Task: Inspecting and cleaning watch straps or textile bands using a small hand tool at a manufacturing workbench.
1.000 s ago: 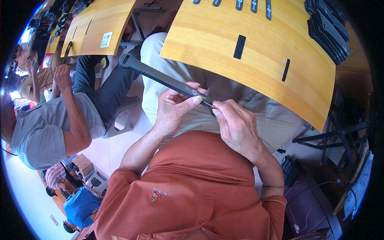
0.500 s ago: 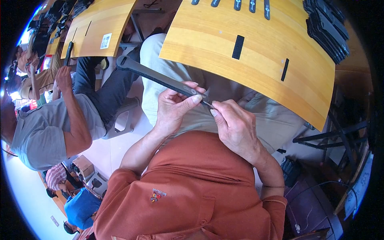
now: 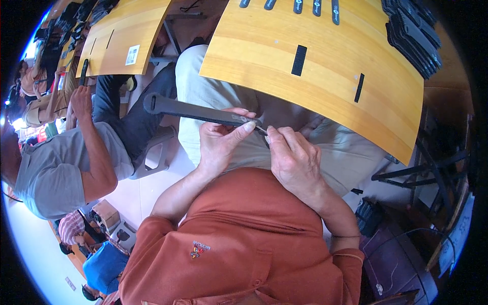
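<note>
My left hand (image 3: 221, 145) is closed round a long dark grey strap (image 3: 190, 111) near its printed end, thumb on top. The strap's other end is rounded, has a slot and sticks out to the left above my thighs. Close by, my right hand (image 3: 296, 156) pinches a small, thin, shiny piece (image 3: 261, 129) between thumb and forefinger, right at the strap's printed end. What kind of piece it is, and whether it is fixed to the strap, I cannot tell.
Ahead stands a wooden table (image 3: 244, 56) with two black strips (image 3: 299, 60), a row of dark straps (image 3: 335, 12) along the far side and a pile of straps (image 3: 414, 43) at right. A co-worker (image 3: 76, 157) sits to the left at another table (image 3: 112, 58).
The strap has swung flatter, its slotted end dropping lower in the picture. My right hand has shifted slightly left; both hands keep their grip.
</note>
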The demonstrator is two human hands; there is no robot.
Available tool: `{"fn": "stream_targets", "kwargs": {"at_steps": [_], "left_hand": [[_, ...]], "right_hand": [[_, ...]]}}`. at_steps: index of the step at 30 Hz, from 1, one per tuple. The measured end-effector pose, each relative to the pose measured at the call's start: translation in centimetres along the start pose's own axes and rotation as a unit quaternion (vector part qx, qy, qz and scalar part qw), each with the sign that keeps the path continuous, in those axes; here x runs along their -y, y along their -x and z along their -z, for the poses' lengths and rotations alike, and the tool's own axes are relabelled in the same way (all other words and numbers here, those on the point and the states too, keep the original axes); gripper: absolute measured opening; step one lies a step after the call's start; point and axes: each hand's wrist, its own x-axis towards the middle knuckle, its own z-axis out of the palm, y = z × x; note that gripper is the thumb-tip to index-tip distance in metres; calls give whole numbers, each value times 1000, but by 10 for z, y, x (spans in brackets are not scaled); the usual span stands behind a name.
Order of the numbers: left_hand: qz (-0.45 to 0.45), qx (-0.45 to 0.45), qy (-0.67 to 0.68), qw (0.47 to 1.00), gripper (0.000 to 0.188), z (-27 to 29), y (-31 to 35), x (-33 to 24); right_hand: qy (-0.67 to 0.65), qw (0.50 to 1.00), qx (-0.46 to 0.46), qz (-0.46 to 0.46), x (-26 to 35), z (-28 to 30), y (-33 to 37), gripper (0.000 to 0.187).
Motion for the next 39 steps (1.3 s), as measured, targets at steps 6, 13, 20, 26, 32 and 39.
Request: {"fn": "stream_targets", "kwargs": {"at_steps": [6,13,20,26,32,39], "left_hand": [[-33,-15,-7,999,23,-3,3,9],[-28,33,21,999,18,-3,3,15],[-48,16,-82,995,18,-4,7,21],[-93,33,-185,978,18,-1,15,25],[-31,28,-32,999,14,-5,12,18],[38,91,79,992,13,2,6,13]], "right_hand": [[-31,999,-16,-19,-1,-2,-1,20],[-159,984,42,-74,-11,1,0,15],[38,996,83,-2,-3,8,-2,25],[-57,988,129,-65,-4,6,-6,21],[-241,966,90,-27,-38,-9,-3,15],[-307,951,23,-7,-38,-18,4,20]]}}
